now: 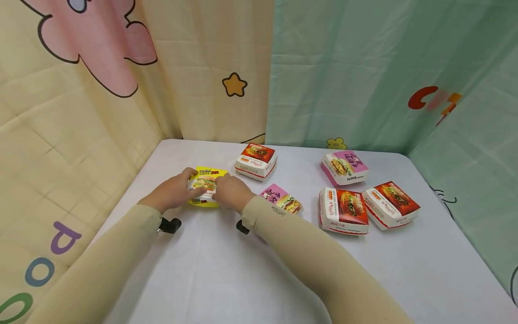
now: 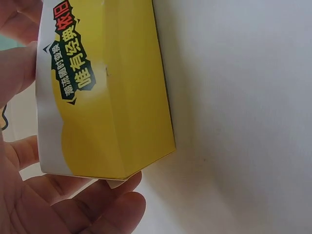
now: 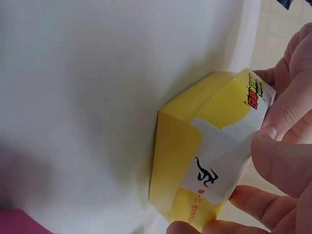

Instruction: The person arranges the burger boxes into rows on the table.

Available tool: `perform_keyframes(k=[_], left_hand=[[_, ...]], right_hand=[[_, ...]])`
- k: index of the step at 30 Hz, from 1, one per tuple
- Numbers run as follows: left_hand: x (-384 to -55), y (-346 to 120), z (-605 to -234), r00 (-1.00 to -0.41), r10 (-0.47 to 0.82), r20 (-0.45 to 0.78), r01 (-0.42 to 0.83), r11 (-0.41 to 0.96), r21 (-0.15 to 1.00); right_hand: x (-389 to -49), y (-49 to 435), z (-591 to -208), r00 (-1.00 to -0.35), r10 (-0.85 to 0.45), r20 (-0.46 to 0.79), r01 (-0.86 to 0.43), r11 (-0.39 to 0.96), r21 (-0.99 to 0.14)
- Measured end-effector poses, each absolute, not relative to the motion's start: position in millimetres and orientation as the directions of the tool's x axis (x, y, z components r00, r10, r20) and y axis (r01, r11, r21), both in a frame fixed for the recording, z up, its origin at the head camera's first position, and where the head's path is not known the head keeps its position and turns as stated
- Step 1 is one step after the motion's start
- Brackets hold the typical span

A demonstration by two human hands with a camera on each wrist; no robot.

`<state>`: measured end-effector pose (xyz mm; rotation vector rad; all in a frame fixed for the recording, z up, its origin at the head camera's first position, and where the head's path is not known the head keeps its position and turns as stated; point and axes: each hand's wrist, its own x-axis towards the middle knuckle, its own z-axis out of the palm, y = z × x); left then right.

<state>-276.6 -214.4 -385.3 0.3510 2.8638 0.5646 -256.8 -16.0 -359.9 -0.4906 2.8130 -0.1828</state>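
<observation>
On the left part of the white table, a yellow and white burger box [image 1: 207,182] lies between both hands. My left hand [image 1: 171,191] grips its left side, thumb over the top and fingers along the edge. From the right, my right hand [image 1: 232,191] holds the same box with thumb on top and fingers bent around the side. In the left wrist view, the yellow box [image 2: 136,97] shows a plain sloped side near the table. A white tab with a black figure lies on the carton [image 3: 209,161] in the right wrist view. Its underside is hidden.
Behind the hands sits a red and white burger box [image 1: 256,161]. A pink box [image 1: 281,199] lies partly behind the right forearm. Farther right are another pink box [image 1: 345,168] and two red boxes [image 1: 344,211], [image 1: 391,205] side by side. Curtains [image 1: 348,67] enclose the table.
</observation>
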Motion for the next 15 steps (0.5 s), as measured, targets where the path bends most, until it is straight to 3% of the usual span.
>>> perform_keyframes(k=[15], left_hand=[[-260, -203, -389, -0.953, 0.268, -0.144, 0.19, 0.895, 0.404]], right_hand=[[-242, -4, -353, -0.891, -0.36, -0.275, -0.337, 0.933, -0.129]])
